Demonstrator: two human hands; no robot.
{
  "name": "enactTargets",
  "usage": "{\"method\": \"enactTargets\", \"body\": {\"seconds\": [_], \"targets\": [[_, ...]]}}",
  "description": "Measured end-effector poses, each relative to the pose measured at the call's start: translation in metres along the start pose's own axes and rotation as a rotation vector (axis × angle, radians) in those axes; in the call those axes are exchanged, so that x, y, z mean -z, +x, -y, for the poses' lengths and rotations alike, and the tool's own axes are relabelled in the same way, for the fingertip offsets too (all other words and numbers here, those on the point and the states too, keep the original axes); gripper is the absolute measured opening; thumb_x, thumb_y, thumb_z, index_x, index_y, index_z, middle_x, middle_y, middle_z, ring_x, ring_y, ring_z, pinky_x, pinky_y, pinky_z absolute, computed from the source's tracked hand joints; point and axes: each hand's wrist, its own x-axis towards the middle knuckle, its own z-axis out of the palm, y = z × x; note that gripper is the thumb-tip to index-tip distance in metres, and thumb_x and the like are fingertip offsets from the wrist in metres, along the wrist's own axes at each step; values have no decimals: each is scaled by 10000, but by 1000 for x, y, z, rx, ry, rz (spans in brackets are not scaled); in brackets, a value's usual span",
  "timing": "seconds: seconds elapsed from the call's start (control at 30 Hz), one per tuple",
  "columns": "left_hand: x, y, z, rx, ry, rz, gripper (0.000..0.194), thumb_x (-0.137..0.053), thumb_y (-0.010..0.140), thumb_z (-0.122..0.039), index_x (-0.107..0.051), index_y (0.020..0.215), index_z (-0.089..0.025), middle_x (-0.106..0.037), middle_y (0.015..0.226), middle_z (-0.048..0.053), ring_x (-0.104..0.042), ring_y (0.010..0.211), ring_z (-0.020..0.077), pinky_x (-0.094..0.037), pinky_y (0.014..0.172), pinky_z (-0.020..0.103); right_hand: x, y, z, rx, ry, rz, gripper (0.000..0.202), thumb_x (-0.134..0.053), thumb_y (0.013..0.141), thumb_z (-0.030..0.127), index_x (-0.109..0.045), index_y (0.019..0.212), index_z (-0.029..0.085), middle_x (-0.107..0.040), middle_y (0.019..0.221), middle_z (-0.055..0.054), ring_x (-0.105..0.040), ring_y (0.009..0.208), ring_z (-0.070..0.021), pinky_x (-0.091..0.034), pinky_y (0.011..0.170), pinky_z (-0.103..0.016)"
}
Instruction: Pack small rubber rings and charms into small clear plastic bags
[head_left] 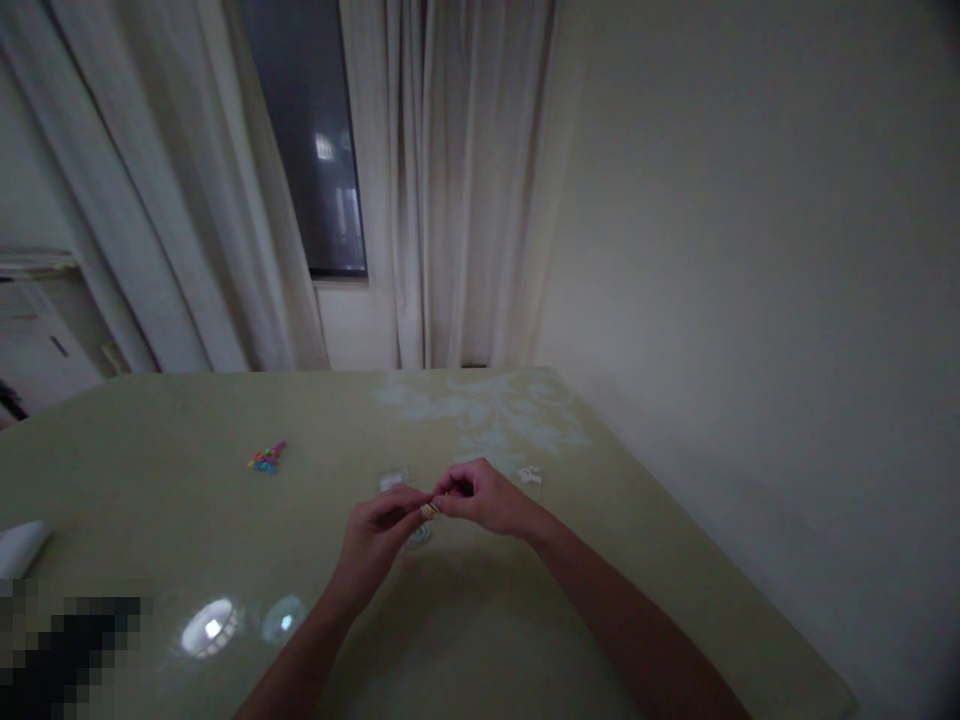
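Observation:
My left hand and my right hand meet over the table, fingertips pinched together. Between them is a small gold-coloured, banded piece, too small to name more exactly. My left thumb and fingers close on it, and the right fingertips press together at its right end. Whether the right fingers hold another part is hidden. Just below the piece, a small round clear item lies on the table. A flat clear packet with something white in it lies behind my left hand.
Small white pieces lie right of my right hand. A pile of small multicoloured pieces sits farther left on the pale green table. A white object is at the left edge. A wall borders the table's right side.

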Motion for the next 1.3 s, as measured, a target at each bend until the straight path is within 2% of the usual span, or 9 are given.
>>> {"method": "enactTargets", "body": {"seconds": [0.23,0.33,0.47,0.7,0.83,1.07,1.2,1.3], "targets": [[-1,1,0,69,42,-68,279,-842,768,-456,-793,862,-198,-805,811,55,-750,753,202,-614,701,284,-5,0,3,48,-54,-102,230,-691,882,337,-779,898,125,-551,634,33,-442,592,-100,-329,550,-225],[-1,1,2,90,19,-74,305,-837,769,-469,-778,872,-188,-807,803,54,-761,760,206,-619,709,287,-8,0,1,78,-74,-135,202,-730,851,303,-796,927,128,-530,610,45,-428,566,-95,-325,549,-225],[-2,1,4,99,1,-62,332,-837,770,-468,-798,953,-193,-831,891,72,-775,815,225,-632,768,323,-12,-1,-1,134,-133,-205,153,-748,837,264,-804,905,138,-512,595,52,-418,562,-94,-320,554,-227],[-3,1,4,73,13,-55,301,-843,765,-471,-792,883,-199,-815,848,57,-756,781,210,-607,731,296,-13,-1,-1,130,-152,-217,221,-805,833,370,-819,896,159,-515,609,43,-422,577,-104,-327,563,-235],[-3,0,4,74,-5,-65,308,-849,753,-476,-795,869,-195,-804,807,49,-741,737,195,-586,685,271,-13,-1,-1,165,-261,-225,169,-843,813,314,-820,910,178,-554,654,38,-462,599,-107,-358,600,-234],[-5,-1,9,242,-6,-97,393,-873,695,-504,-834,908,-176,-832,838,80,-758,745,232,-601,697,316,-22,-2,-2,154,-604,-235,131,-770,896,296,-792,866,170,-640,726,-8,-560,688,-137,-392,666,-243],[-7,-1,14,260,-46,-78,445,-875,687,-531,-824,944,-170,-829,852,93,-765,780,246,-603,717,326,-23,-2,-5,156,-632,-245,99,-748,891,264,-783,873,173,-651,737,-9,-573,704,-141,-389,672,-243],[-11,-1,17,241,-54,-22,441,-855,718,-533,-811,955,-164,-826,879,102,-759,787,240,-598,727,322,-20,-2,-9,150,-568,-264,64,-754,842,220,-764,815,162,-600,675,16,-532,649,-125,-372,642,-239]]}}
